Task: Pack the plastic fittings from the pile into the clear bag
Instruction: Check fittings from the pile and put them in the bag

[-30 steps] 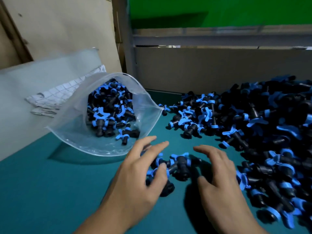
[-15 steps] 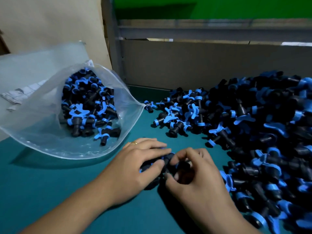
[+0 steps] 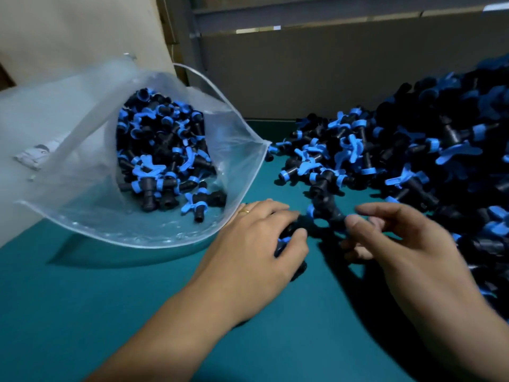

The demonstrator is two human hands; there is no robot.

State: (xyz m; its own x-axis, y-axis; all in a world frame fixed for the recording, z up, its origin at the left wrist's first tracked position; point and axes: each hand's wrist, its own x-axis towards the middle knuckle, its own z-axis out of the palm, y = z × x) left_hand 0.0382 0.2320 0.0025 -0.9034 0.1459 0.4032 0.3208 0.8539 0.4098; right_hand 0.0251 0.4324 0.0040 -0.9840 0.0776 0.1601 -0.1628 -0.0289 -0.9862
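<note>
Black fittings point(image 3: 413, 166) — blue wings

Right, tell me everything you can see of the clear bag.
The bag is clear, thin, glossy plastic with a strip along its rim, like a zip seal. It lies on its side on the green table, left of the pile, its back against a pale board. Its wide-open mouth faces the hands. Black and blue fittings fill it partway. The left hand is just beside its rim; contact is unclear.
</note>
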